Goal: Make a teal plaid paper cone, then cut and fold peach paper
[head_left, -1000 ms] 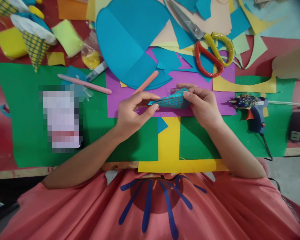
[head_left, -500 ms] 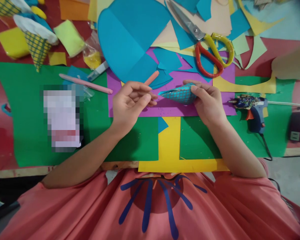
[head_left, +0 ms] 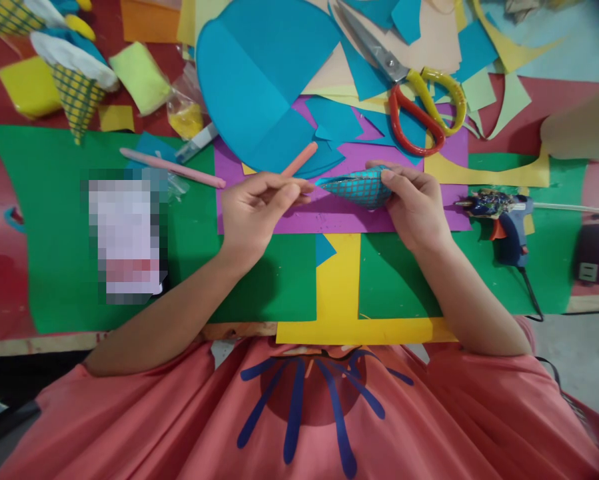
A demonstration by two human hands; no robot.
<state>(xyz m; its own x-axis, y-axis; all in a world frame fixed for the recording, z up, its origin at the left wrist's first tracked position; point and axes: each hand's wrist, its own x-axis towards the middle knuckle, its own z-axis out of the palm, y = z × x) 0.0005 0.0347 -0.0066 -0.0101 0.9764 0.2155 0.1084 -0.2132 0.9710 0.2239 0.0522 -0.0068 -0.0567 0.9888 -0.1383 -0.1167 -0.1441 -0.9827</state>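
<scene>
A small blue cone with a dark grid pattern [head_left: 362,189] lies sideways, its tip pointing left. My right hand [head_left: 413,203] pinches its wide end between thumb and fingers. My left hand [head_left: 256,213] is just left of the tip, thumb and fingertips pressed together; whatever may be between them is too small to make out. Behind my left fingers an orange stick-like piece [head_left: 302,159] rests on the blue paper. Under both hands is a purple sheet [head_left: 339,223].
Scissors [head_left: 396,77] lie on paper scraps beyond my hands. A glue gun [head_left: 512,223] is at the right. On the left are a pink pen [head_left: 172,167], a blurred-out phone-like object [head_left: 126,233] and a yellow checked cone [head_left: 76,93]. A large blue paper circle [head_left: 249,67] lies behind.
My left thumb and fingers have closed together and the hand has shifted slightly. My right hand and the cone have barely moved.
</scene>
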